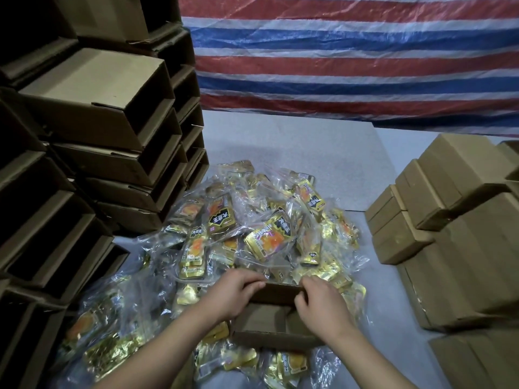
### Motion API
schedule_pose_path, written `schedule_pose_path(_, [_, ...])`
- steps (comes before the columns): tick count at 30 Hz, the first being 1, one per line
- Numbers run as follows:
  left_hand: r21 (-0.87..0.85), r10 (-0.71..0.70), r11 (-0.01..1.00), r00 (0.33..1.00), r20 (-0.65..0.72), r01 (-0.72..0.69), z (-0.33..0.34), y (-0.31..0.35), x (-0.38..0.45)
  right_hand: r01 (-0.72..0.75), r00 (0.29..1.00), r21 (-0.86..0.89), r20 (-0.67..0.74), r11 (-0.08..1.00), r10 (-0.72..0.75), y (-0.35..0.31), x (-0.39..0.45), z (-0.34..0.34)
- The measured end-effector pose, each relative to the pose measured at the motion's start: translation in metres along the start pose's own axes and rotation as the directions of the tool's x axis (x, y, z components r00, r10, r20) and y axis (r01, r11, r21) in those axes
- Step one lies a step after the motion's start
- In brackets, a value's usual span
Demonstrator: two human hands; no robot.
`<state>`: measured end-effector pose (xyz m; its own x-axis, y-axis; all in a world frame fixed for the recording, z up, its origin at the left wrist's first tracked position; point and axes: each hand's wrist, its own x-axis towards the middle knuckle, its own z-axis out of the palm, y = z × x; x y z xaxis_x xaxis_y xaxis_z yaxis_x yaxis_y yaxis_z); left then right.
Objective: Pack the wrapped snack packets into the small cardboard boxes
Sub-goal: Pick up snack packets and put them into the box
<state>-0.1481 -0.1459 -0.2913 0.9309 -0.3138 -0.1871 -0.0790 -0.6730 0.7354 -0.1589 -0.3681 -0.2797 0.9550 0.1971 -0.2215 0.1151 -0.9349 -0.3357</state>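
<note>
A small brown cardboard box (269, 324) sits low in the middle of the view, on top of a wide heap of gold-wrapped snack packets in clear bags (252, 237). My left hand (233, 293) grips the far flap of the box at its left end, fingers curled over the edge. My right hand (320, 301) grips the same flap at its right end, thumb inside. The flap stands partly folded toward me. What lies inside the box is hidden by the flap and my hands.
Tall stacks of open empty cardboard boxes (92, 130) fill the left side. Closed small boxes (438, 209) are piled on the right. A red, white and blue striped tarp (351, 51) hangs behind the grey table (295, 141).
</note>
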Motion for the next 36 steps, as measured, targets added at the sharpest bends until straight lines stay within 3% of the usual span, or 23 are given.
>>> schedule_pose_path(6, [0.083,-0.026,0.996,0.996,0.086,0.018,-0.007,-0.004,0.000,0.023,1.000,0.014,-0.012,1.000,-0.023,-0.001,-0.002,-0.001])
schedule_pose_path(9, [0.061,-0.044,0.997,0.997,0.058,0.040,-0.010,0.002,-0.001,0.014,0.999,0.029,-0.047,0.999,-0.012,0.002,-0.005,0.000])
schedule_pose_path(12, [-0.048,-0.073,0.997,0.986,-0.153,0.066,-0.021,0.005,0.007,0.019,0.998,-0.005,-0.059,1.000,-0.019,0.004,-0.006,0.001])
schedule_pose_path(15, [-0.011,-0.156,0.985,0.879,-0.451,0.169,-0.039,0.001,0.034,0.042,0.998,-0.019,-0.041,0.999,-0.043,0.004,-0.006,0.000])
schedule_pose_path(17, [0.017,-0.248,0.954,0.817,-0.521,0.300,-0.050,-0.005,0.056,0.056,0.998,-0.023,-0.031,0.998,-0.057,0.004,-0.006,0.000])
schedule_pose_path(20, [0.014,-0.432,0.866,0.763,-0.481,0.500,-0.064,-0.014,0.087,0.073,0.997,-0.027,-0.020,0.997,-0.074,0.006,-0.006,-0.002])
schedule_pose_path(25, [-0.004,-0.673,0.718,0.694,-0.257,0.696,-0.069,-0.023,0.114,0.103,0.994,-0.010,0.027,0.995,-0.103,0.008,-0.007,-0.002])
schedule_pose_path(30, [-0.058,-0.729,0.678,0.661,-0.180,0.733,-0.064,-0.031,0.120,0.131,0.987,-0.070,0.100,0.989,-0.124,0.012,-0.007,-0.001])
schedule_pose_path(36, [-0.397,-0.701,0.663,0.713,-0.029,0.635,-0.077,-0.033,0.117,0.087,0.995,-0.196,0.074,0.977,-0.074,0.022,0.004,-0.012])
